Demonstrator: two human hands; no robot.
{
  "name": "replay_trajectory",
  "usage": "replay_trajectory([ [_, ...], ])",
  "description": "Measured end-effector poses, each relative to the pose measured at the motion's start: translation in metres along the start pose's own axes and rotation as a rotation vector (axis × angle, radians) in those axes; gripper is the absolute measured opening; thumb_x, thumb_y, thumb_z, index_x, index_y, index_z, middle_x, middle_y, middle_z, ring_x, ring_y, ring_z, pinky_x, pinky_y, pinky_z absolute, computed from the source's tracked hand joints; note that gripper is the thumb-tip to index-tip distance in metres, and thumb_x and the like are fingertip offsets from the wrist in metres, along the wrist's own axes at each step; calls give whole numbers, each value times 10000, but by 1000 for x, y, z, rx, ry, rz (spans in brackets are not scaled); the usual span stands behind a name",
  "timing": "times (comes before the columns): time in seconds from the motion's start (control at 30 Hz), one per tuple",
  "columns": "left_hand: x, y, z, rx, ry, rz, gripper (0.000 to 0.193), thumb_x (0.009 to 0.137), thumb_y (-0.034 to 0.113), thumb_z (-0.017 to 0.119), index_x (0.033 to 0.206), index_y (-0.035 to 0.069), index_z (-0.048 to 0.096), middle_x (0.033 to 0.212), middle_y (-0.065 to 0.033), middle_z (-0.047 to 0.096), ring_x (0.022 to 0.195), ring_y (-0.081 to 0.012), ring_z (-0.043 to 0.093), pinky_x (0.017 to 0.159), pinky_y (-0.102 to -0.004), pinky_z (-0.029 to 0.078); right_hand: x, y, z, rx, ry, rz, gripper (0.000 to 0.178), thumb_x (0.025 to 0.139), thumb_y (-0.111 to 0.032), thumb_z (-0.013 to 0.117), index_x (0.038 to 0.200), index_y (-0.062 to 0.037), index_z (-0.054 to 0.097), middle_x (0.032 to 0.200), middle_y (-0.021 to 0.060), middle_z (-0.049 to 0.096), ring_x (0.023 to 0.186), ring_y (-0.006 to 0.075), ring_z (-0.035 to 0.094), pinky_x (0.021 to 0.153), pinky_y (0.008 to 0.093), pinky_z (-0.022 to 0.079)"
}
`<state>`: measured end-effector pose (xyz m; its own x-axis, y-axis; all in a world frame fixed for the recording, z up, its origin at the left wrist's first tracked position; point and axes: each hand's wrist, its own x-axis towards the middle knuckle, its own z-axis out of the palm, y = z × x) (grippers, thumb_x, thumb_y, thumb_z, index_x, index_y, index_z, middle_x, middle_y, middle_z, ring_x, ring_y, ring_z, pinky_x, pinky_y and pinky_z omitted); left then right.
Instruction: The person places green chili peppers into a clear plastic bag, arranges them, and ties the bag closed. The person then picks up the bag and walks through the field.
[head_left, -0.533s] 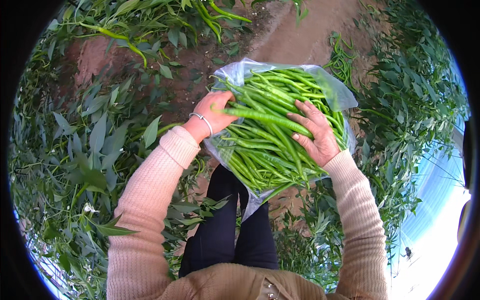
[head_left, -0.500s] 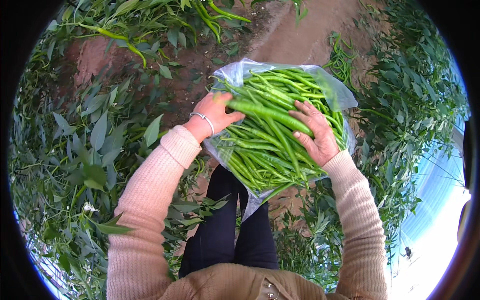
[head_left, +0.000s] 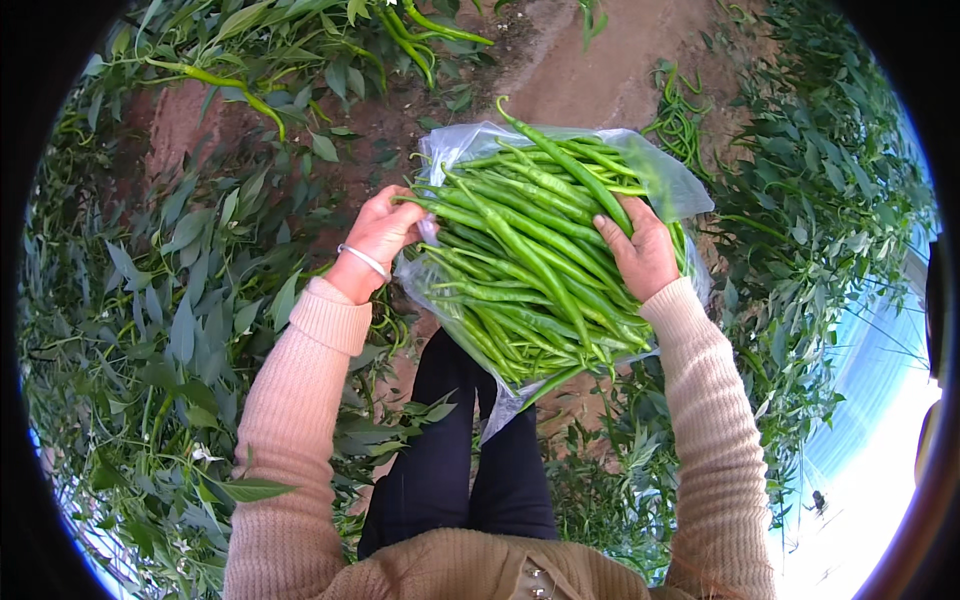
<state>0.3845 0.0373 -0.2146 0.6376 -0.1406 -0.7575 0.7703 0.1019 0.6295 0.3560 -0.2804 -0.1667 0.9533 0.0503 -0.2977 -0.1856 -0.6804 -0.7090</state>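
A clear plastic bag [head_left: 455,145], spread open in front of me, is heaped with long green chili peppers [head_left: 530,285], most lying slantwise. At its left edge my left hand [head_left: 382,238] is closed, with one pepper's stem end between thumb and forefinger. Some of the bag's film shows beside those fingers; whether they also grip it I cannot tell. On the right side of the heap, my right hand [head_left: 645,252] is closed around the lower end of a long chili pepper [head_left: 560,155]. Its curved stem points up and left beyond the heap. The right fingertips are partly hidden.
Leafy pepper plants [head_left: 190,260] crowd the left side, and more plants [head_left: 800,200] line the right. Picked chili peppers [head_left: 680,125] lie on the brown soil [head_left: 580,70] beyond the bag. Peppers hang at the upper left. Pale plastic sheeting [head_left: 860,430] edges the far right.
My left hand has drawn back leftward to the bag's edge. My right hand has shifted slightly and closed around a pepper that now sticks up across the heap's far side.
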Motion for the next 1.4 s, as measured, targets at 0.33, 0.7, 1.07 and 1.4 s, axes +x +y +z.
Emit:
replay_trajectory([
  [0.33,-25,15,-13,-175,-91,9,465,967,285,478,1373,62,429,888,-72,595,769,-164,571,800,-367,510,4,-4,11,-122,-29,45,400,893,-287,640,1140,26,617,1009,249,667,922,385,651,806,439,505],
  [0.7,-15,17,24,337,-180,12,638,978,476,483,1419,30,366,921,-87,581,579,-83,472,546,-238,430,9,1,0,319,-160,24,348,932,-215,629,1199,4,595,1014,154,696,935,229,647,879,342,472],
  [1.07,-18,16,8,-8,-178,-106,499,982,332,557,1414,143,395,861,-51,596,586,-67,511,637,-278,513,48,42,-57,469,-505,468,419,951,-238,619,1320,-60,531,1161,80,657,988,155,609,875,310,504],
  [1.4,-18,10,-6,7,-32,52,611,885,18,554,1448,114,338,935,-81,605,584,-67,458,631,-271,490,44,27,-29,117,-325,77,317,902,-110,621,1187,24,580,1116,183,646,1034,249,609,931,348,450],
])
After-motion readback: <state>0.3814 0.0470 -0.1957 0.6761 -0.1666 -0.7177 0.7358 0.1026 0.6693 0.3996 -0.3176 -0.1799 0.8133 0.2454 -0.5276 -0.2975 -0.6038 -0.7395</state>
